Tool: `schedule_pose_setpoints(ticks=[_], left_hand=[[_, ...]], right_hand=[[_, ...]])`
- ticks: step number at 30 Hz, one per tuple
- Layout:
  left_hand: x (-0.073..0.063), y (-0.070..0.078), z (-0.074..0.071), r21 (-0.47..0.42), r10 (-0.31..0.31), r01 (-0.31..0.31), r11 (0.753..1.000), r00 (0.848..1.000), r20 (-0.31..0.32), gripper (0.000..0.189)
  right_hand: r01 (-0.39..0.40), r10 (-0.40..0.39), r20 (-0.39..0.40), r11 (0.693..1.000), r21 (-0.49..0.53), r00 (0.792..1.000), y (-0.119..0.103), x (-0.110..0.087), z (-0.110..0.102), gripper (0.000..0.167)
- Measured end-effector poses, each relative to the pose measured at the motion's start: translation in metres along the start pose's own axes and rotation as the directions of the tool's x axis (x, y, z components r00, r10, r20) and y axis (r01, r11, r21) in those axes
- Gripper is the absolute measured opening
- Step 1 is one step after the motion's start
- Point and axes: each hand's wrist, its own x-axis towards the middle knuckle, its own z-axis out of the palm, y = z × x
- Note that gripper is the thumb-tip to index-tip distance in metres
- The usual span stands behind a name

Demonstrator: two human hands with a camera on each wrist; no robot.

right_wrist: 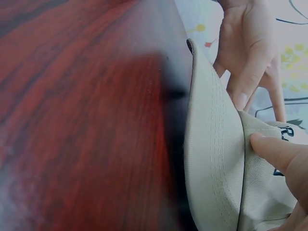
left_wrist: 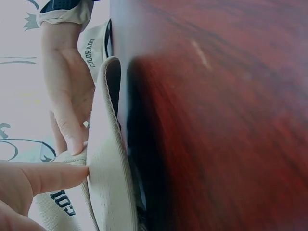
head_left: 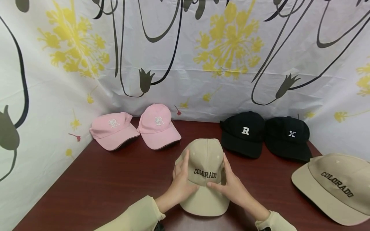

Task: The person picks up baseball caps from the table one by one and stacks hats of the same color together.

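Observation:
A beige baseball cap (head_left: pixel 206 160) lettered COLORADO sits at the middle of the table, its brim toward me. My left hand (head_left: pixel 182 181) grips the crown's left side and my right hand (head_left: pixel 234 184) its right side. Both thumbs lie at the seam between crown and brim, just under the lettering. The other fingers spread along the sides, partly hidden behind the crown. In the left wrist view the brim (left_wrist: pixel 108 168) is close over the tabletop, with a dark shadow beneath it. The right wrist view shows the curved brim (right_wrist: pixel 211 144) and its stitching.
Two pink caps (head_left: pixel 159 123) stand at the back left of the dark red table (head_left: pixel 101 179). Two black caps (head_left: pixel 244 133) are at the back right. Another beige COLORADO cap (head_left: pixel 338 183) lies at the right edge. A flower-printed white cloth (head_left: pixel 185 57) hangs behind.

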Motion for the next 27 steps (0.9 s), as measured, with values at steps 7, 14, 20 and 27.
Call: schedule_pose_setpoints(ticks=[7, 14, 20, 27], left_hand=[[-0.004, -0.006, -0.001, 0.003, -0.002, 0.002, 1.0, 0.999, 0.043, 0.117], [-0.006, -0.005, -0.006, 0.012, -0.004, 0.003, 1.0, 0.995, 0.102, 0.12], [-0.004, -0.008, -0.008, 0.03, -0.019, 0.015, 0.999, 0.99, 0.139, 0.122], [-0.003, -0.01, -0.01, 0.04, -0.029, 0.023, 0.999, 0.988, 0.154, 0.122]], right_hand=[[0.031, -0.03, 0.028, 0.999, -0.021, 0.999, 0.004, -0.001, 0.002, 0.115], [0.053, -0.052, 0.024, 0.997, -0.049, 0.998, 0.008, -0.001, 0.002, 0.115], [0.066, -0.065, 0.019, 0.995, -0.075, 0.998, 0.011, -0.002, 0.002, 0.116], [0.082, -0.081, 0.013, 0.992, -0.094, 0.997, 0.012, -0.002, 0.003, 0.116]])
